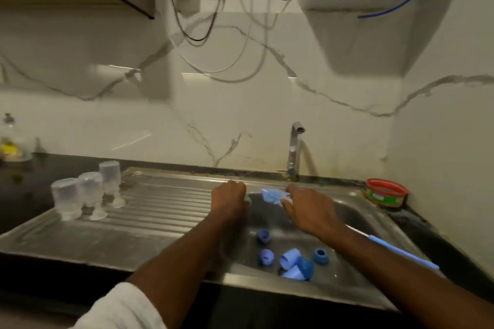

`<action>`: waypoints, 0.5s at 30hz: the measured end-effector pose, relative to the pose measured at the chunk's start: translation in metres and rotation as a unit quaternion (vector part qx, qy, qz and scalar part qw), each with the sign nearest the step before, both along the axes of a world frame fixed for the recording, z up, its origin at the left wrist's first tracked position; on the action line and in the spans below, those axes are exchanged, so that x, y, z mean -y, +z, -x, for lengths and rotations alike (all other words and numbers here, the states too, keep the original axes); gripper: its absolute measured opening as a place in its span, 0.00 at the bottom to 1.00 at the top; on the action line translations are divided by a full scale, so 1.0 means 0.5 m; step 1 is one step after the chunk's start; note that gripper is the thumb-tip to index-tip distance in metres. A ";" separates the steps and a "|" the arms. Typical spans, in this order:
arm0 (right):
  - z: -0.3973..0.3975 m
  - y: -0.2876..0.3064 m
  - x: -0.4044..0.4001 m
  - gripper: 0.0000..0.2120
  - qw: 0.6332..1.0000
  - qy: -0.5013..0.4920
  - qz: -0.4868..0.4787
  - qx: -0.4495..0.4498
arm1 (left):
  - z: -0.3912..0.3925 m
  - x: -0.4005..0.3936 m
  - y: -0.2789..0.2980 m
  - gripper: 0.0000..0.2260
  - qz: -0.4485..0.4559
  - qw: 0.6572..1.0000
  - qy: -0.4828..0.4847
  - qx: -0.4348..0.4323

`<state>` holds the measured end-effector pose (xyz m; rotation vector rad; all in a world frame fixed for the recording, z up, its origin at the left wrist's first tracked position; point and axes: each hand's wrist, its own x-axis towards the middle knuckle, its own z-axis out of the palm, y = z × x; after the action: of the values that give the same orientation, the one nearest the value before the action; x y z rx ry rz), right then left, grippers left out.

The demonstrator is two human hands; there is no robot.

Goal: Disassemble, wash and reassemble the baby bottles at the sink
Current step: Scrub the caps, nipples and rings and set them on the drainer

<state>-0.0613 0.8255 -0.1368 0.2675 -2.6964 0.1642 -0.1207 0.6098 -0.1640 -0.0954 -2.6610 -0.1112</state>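
Status, judged from the layout: disassembly looks done and the wash is partway through. 3 clear bottle bodies (88, 192) stand upside down in a row on the ribbed drainboard (165, 203), left of the basin, apparently washed and draining; whether nipples sit under them I can't tell, too blurred. In the sink basin (355, 214) lie the blue parts (291, 259): about 5 or 6 collars and caps, loose near the front wall, so these likely aren't washed yet. Nothing is reassembled. No water is visible from the tap (294, 152). The left hand (230, 199) is curled into a fist at the basin's left rim; it may be gripping something small, but the motion blur hides it, so I can't tell. The right hand (307, 208) hovers over the basin, fingers on the blue brush head (272, 195) with thumb and fingertips bent around it; looks like a pinch on the bristles. The bottle brush handle (403, 251) runs back under the right forearm, across the right side of the basin. A red-rimmed tub (386, 192) sits on the surface to the right of the sink. Remaining: scrub and rinse the blue parts, then refit them to the 3 bodies.
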 end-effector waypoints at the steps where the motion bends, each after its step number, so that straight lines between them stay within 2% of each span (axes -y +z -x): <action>1: 0.005 0.015 0.023 0.16 1.000 0.011 -0.005 -0.006 | -0.005 0.033 0.012 0.15 0.000 1.000 0.005 -0.002; 4: 0.021 0.047 0.142 0.18 0.999 0.038 -0.012 -0.004 | -0.028 0.154 0.048 0.14 0.003 0.999 0.045 0.013; 9: 0.031 0.031 0.361 0.20 0.991 0.104 0.086 0.020 | -0.046 0.335 0.077 0.16 0.034 0.991 0.125 0.039; 12: 0.028 0.008 0.487 0.18 0.986 0.080 0.133 0.052 | -0.039 0.439 0.083 0.13 0.073 0.986 0.149 0.033; 15: 0.035 -0.022 0.571 0.17 0.987 0.062 0.138 0.056 | -0.023 0.510 0.100 0.11 0.097 0.979 0.180 0.025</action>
<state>-0.0788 0.5402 -0.1479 0.3505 -2.7249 0.6006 -0.1090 0.3547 -0.1142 0.3305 -2.6830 0.2659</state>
